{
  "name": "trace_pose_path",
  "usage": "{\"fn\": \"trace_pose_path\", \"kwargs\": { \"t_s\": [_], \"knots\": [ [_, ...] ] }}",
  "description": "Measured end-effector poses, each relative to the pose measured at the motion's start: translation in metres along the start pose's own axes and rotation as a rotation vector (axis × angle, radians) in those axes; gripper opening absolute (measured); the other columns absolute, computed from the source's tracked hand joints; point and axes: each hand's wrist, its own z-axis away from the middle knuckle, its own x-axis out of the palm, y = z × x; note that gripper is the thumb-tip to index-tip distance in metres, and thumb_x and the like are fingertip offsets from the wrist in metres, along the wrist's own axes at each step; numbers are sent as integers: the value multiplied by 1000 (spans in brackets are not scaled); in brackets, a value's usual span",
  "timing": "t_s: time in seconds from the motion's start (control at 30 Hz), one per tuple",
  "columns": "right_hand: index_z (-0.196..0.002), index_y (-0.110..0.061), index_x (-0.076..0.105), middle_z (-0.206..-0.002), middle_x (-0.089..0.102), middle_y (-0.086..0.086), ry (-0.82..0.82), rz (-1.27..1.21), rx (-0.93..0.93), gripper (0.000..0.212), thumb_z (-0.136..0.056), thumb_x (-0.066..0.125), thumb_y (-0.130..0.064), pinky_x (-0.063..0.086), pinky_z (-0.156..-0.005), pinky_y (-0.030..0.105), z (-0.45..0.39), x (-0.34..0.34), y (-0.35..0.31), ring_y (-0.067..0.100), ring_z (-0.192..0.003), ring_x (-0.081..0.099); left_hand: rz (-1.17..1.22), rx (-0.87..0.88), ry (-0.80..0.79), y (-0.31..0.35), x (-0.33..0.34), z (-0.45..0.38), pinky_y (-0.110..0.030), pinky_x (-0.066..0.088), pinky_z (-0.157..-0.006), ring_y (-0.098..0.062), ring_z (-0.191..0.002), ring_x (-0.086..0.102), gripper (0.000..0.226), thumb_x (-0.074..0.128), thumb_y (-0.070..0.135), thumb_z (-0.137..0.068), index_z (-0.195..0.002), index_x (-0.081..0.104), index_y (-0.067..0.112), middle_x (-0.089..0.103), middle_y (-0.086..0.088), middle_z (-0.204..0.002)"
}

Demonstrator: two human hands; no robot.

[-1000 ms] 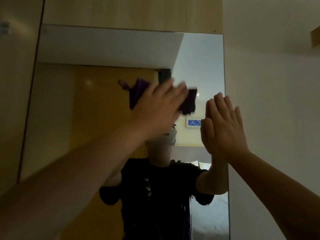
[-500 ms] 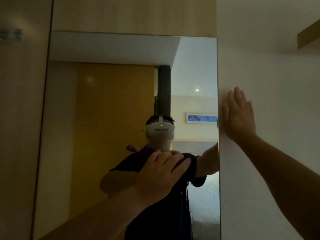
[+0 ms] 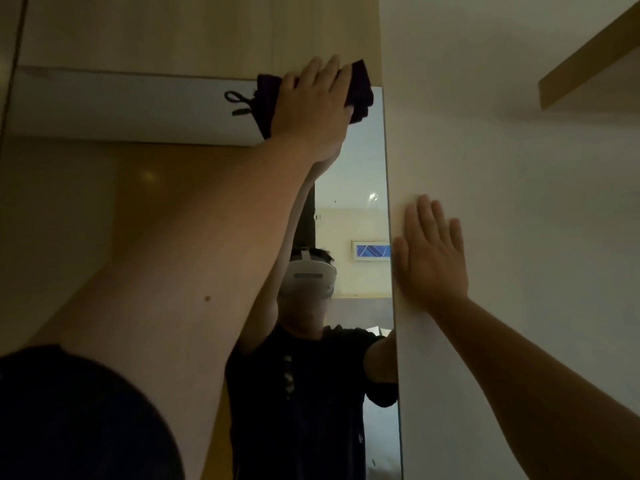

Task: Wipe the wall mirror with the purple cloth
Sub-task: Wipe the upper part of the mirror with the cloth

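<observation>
With the left hand pressing the bunched purple cloth flat-fingered onto the wall mirror's top right corner and the right hand open on the wall, the unclamped cloth may slip free.

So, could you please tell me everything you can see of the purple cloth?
The purple cloth is dark, soft fabric, bunched into a thick wad. A thin loop sticks out at its left. The left hand lies flat over it, fingers spread, pressing it against the wall mirror at the top right corner, partly overlapping the wooden panel above. Most of it is hidden under the hand.
</observation>
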Motion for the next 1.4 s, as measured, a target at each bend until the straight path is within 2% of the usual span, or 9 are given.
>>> {"fn": "trace_pose_path", "kwargs": {
  "t_s": [0.23, 0.47, 0.57, 0.7, 0.83, 0.97, 1.17, 1.27, 1.4],
  "knots": [
    [-155, -11, 22, -164, 15, 11, 71, -44, -64, 62, -104, 17, -45, 4, -122, 46, 1, 0, 10, 24, -152, 5, 33, 240, 32, 22, 5, 95, -48, 23, -118, -26, -148, 23, 60, 34, 44, -103, -154, 29, 13, 27, -6, -162],
    [-155, -10, 23, -164, 17, 10, 59, -66, -92, 61, -104, 16, -42, 2, -122, 42, 5, -7, 14, 23, -151, 6, 110, 382, -144, 91, 13, 272, -51, 13, -118, -32, -147, 22, 64, 46, 41, -99, -153, 29, 13, 29, -10, -160],
    [-154, -8, 28, -163, 21, 12, 36, -69, -112, 59, -104, 20, -40, 5, -121, 41, 12, -10, 19, 27, -151, 13, 151, 429, -211, 111, 18, 336, -51, 16, -119, -32, -148, 24, 68, 55, 36, -97, -154, 28, 14, 27, -8, -162],
    [-154, -8, 26, -164, 17, 11, -48, -92, -63, 61, -104, 20, -41, 3, -121, 40, 30, -18, 18, 26, -152, 10, 184, 543, -286, 124, 15, 398, -46, 20, -117, -28, -145, 32, 53, 38, 32, -102, -153, 33, 19, 30, -4, -161],
    [-155, -8, 26, -164, 17, 12, -71, -161, 3, 63, -102, 18, -41, 6, -121, 42, 43, -31, 4, 27, -152, 10, 266, 514, -241, 117, 2, 390, -39, 40, -104, -23, -125, 51, 43, 24, 20, -107, -143, 48, 20, 51, -2, -146],
    [-153, -4, 26, -164, 17, 15, -8, -213, 73, 58, -106, 21, -36, 9, -122, 44, 50, -50, -23, 28, -152, 11, 327, 442, -161, 88, -16, 382, -38, 49, -87, -26, -106, 60, 35, 39, 16, -104, -135, 54, 15, 60, -6, -130],
    [-148, 2, 34, -159, 23, 24, -22, -312, -38, 63, -102, 19, -38, 17, -120, 56, 86, -69, -119, 37, -150, 16, 265, 246, -38, -23, -41, 414, -39, 43, -88, -28, -109, 59, 38, 56, 11, -97, -135, 59, 12, 62, -7, -132],
    [-153, -7, 29, -162, 20, 17, -97, -246, -137, 64, -105, 17, -46, 8, -123, 47, 121, -54, -180, 27, -152, 8, 223, 180, -18, -89, -52, 443, -42, 46, -87, -30, -109, 60, 39, 58, 9, -97, -136, 55, 10, 61, -9, -133],
    [-157, -16, 23, -165, 15, 7, -198, -220, -222, 55, -108, 30, -39, 1, -124, 41, 172, -27, -265, 20, -154, 2, 216, 131, -13, -174, -71, 483, -48, 49, -85, -33, -108, 60, 36, 49, 10, -99, -135, 50, 9, 61, -11, -132]
  ]
}}
